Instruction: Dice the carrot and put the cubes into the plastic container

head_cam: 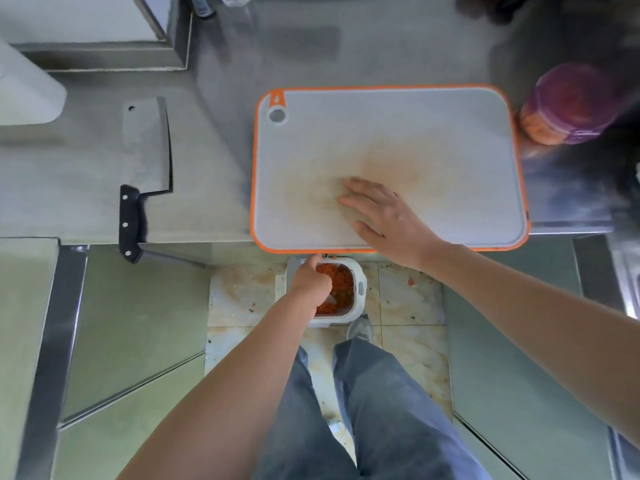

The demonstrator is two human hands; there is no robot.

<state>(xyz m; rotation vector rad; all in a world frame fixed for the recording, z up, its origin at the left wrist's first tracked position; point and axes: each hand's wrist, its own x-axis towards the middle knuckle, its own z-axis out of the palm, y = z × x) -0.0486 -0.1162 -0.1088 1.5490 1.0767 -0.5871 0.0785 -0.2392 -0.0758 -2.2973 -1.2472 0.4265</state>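
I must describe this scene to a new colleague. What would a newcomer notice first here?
First, the orange-rimmed cutting board in the middle of the steel counter, with the right hand flat on it. Just below its near edge, the left hand holds a white plastic container of diced carrot. A cleaver lies on the counter to the left.

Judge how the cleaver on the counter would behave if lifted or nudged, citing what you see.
The cleaver probably feels blade-heavy: its broad steel blade dwarfs the black handle. It looks rigid, not floppy. Its handle juts past the counter edge, so a knock there might pivot or drop it.
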